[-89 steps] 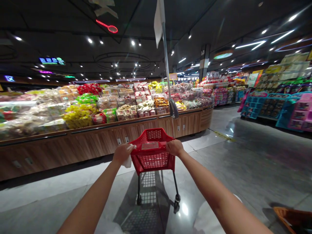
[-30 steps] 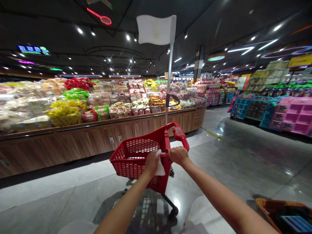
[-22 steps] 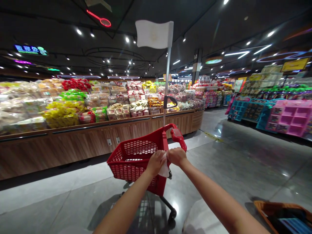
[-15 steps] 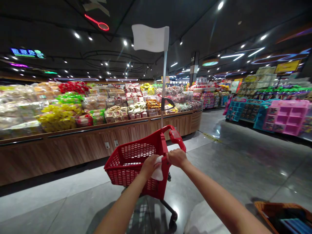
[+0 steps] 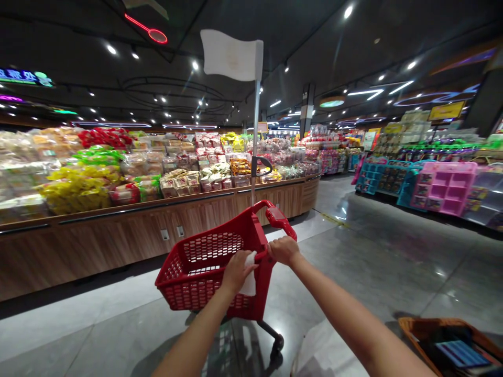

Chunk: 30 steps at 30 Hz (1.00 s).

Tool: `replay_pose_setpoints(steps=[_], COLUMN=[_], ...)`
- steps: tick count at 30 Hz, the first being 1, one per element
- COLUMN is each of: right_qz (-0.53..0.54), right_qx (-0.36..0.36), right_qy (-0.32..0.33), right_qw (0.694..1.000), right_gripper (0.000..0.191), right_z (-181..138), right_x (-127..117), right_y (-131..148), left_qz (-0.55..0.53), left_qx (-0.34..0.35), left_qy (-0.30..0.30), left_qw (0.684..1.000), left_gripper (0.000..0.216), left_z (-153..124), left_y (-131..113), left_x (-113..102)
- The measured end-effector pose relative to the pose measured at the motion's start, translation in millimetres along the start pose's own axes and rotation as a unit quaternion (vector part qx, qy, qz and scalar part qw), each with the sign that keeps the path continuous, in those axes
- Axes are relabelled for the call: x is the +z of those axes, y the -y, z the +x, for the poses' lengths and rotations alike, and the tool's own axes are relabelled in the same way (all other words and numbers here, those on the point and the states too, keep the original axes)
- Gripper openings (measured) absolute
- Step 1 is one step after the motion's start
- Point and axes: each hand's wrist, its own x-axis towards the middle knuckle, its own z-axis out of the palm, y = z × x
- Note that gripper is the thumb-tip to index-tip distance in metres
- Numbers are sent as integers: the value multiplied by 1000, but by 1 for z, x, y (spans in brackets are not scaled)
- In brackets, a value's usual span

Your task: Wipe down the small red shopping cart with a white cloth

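Observation:
A small red shopping cart (image 5: 200,248) with a perforated basket stands in front of me, turned sideways. My left hand (image 5: 236,272) is closed on a white cloth or wipe (image 5: 248,283), pressed against the near rim of the basket. Just right of it, my right hand (image 5: 283,250) wraps round the cart's near corner, below the red handle (image 5: 281,221). A pole rises from the cart and carries a white flag (image 5: 231,55); a grey hook-like loop (image 5: 262,166) sits partway up.
Beyond the cart runs a long wood-panelled counter (image 5: 129,246) heaped with packaged food. Pink plastic shelving (image 5: 446,188) and blue racks stand at the right across the grey tiled floor (image 5: 377,251). An orange-brown open bag or basket (image 5: 408,327) lies at the lower right.
The view has shifted slightly, so most of the scene sits further left. My left hand and the white cloth have moved a little along the cart's rim; my right hand keeps its grip.

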Motion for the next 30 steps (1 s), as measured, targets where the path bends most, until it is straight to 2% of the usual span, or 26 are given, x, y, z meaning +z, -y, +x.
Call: replay_pose_setpoints(steps=[3, 5, 7, 10, 13, 15, 18, 22, 25, 27, 30], right_qz=[6, 8, 7, -1, -1, 1, 4, 24, 33, 33, 30], right_qx=[2, 1, -1, 2, 7, 8, 10, 3, -3, -8, -16], right_qy=[6, 12, 17, 20, 18, 17, 14, 1, -7, -7, -3], right_qw=[1000, 1000, 1000, 1000, 1000, 1000, 1000, 1000, 999, 999, 999], right_gripper=[43, 41, 42, 42, 43, 44, 45, 46, 44, 43, 43], right_z=[0, 0, 0, 1, 2, 3, 7, 11, 12, 11, 11], right_x=[-2, -5, -6, -7, -6, -4, -2, 1, 3, 3, 1], right_y=[3, 3, 2, -1, -1, 1, 4, 8, 7, 5, 3], left_qz=[-15, 1, 27, 90, 138, 146, 134, 113, 86, 66, 60], left_qx=[41, 43, 32, -21, -82, -111, -102, -28, 11, 25, 4], left_qy=[-9, 7, 36, 64, 69, 60, 30, -29, -28, 2, 48], left_qw=[999, 999, 998, 994, 985, 981, 985, 993, 996, 998, 997], left_gripper=[38, 36, 33, 25, 19, 21, 23, 31, 37, 38, 37], left_z=[23, 28, 23, 0, -28, -40, -37, -7, 11, 16, 9], left_y=[-31, -35, -22, 17, 54, 63, 46, -5, -29, -28, -6], left_x=[12, 14, 9, -7, -26, -33, -25, 4, 15, 13, 0])
